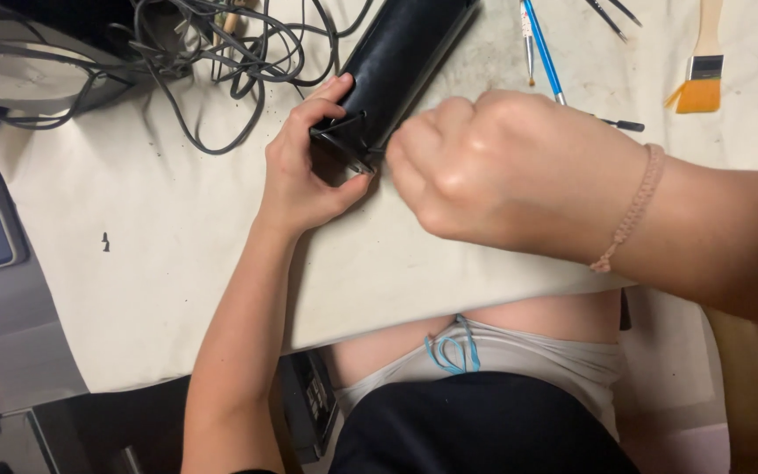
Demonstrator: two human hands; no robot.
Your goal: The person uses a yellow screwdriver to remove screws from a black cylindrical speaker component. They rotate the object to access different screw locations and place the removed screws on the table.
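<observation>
Closest to the lens, the right hand (493, 171) is balled with fingers curled together at the near end of one long black cylinder (401, 57), though what they pinch is hidden. That cylinder lies on the pale surface (160, 254), its long axis running from the hands up and away toward the far edge, while the left hand (304, 162) has fingers clamped around its near end. Left of the cylinder sprawls a cable tangle (221, 53); right of it lie two blue pens (539, 44) and one brush (704, 66), with bare room nearer the front edge.
</observation>
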